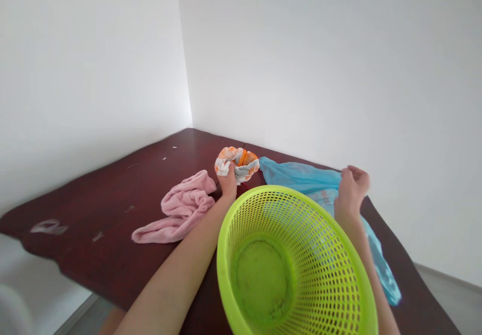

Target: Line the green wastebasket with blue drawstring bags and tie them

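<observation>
My left hand (228, 177) is closed on a bunched orange, white and grey patterned cloth (246, 158), with the thumb toward me and the other fingers hidden by the cloth. On the right, my right hand (353, 187) is pinched at the edge of a thin sky-blue cloth (301, 173). This blue cloth spreads across the back of the table and continues behind my right forearm. Between my arms, a lime-green plastic basket (259, 280) with slotted walls is tilted toward me, and nothing lies inside it. A crumpled pink cloth (186, 204) lies left of my left forearm.
The dark red-brown table cover (124, 199) has wavy edges and reaches into a corner of white walls (301, 64). A clear plastic scrap (48, 227) and several small bits lie on its left side. Grey floor (452, 295) shows at the lower right.
</observation>
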Action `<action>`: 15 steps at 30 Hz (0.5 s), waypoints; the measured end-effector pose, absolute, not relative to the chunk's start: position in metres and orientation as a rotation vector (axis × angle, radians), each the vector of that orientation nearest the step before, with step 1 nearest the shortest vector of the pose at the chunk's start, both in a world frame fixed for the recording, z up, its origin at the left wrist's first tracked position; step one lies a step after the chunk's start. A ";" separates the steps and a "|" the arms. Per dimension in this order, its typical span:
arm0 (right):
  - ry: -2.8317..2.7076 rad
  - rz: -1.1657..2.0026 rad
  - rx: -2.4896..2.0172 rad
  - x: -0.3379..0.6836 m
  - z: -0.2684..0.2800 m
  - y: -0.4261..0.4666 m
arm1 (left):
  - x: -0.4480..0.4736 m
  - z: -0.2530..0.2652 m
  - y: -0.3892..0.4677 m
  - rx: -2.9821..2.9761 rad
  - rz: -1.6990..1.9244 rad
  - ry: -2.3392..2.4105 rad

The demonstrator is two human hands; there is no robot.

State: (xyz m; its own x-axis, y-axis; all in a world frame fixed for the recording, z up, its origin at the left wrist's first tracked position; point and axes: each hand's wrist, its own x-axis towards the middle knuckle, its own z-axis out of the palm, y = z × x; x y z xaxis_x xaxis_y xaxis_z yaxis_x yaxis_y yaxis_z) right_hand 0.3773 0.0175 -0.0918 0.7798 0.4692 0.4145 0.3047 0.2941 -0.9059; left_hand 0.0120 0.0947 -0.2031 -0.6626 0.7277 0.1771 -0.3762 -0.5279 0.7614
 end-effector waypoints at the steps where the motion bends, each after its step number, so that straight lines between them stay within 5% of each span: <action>1: -0.758 0.207 -1.271 0.368 -0.087 0.016 | 0.012 -0.202 0.095 0.628 2.195 0.927; 7: -0.974 0.423 -1.086 0.323 -0.062 -0.003 | 0.019 -0.175 0.094 0.604 2.216 0.799; 15: -0.805 0.441 -0.828 0.338 -0.019 -0.036 | 0.009 -0.070 0.047 0.762 2.290 0.457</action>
State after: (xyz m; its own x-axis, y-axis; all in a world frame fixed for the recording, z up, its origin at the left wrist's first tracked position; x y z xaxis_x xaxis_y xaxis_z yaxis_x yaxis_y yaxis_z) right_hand 0.3383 -0.0360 -0.0190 0.6295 0.6297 0.4552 -0.0438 0.6137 -0.7884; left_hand 0.0092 0.0471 -0.0702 -0.6038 0.6922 0.3953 -0.4872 -0.7130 0.5042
